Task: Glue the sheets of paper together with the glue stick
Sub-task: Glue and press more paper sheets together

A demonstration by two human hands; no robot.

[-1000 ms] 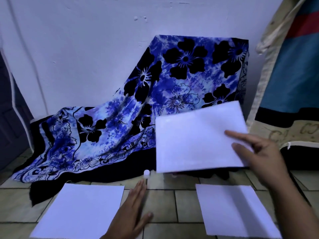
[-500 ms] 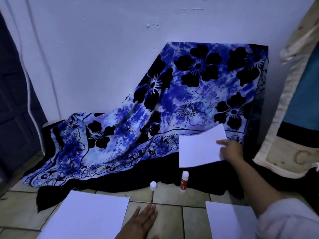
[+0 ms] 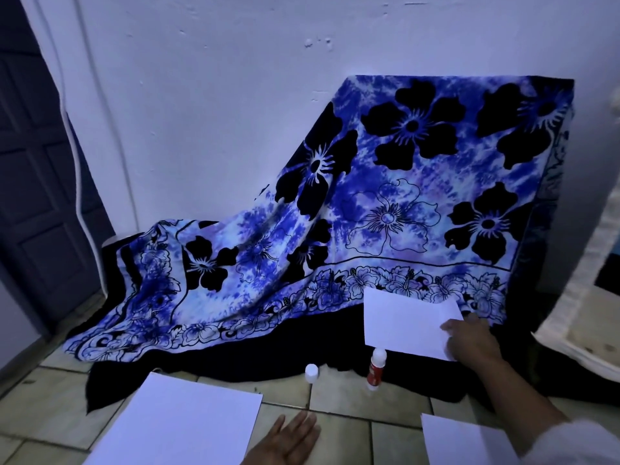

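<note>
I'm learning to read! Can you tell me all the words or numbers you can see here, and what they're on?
There are no words or numbers I can read here.
Glue stick: its red label has some print, but it's too small and blurred to read.
Sheets of paper, like the one in the right hand: blank white.
Flowered cloth: only flower patterns, no letters.

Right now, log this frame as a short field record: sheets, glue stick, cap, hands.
sheets: three; left sheet and right sheet flat on the tiled floor; far sheet over the floral cloth
glue stick: glue stick upright, uncapped, untouched
cap: cap standing apart, left of stick
hands: right hand on far sheet; left hand flat on floor
</note>
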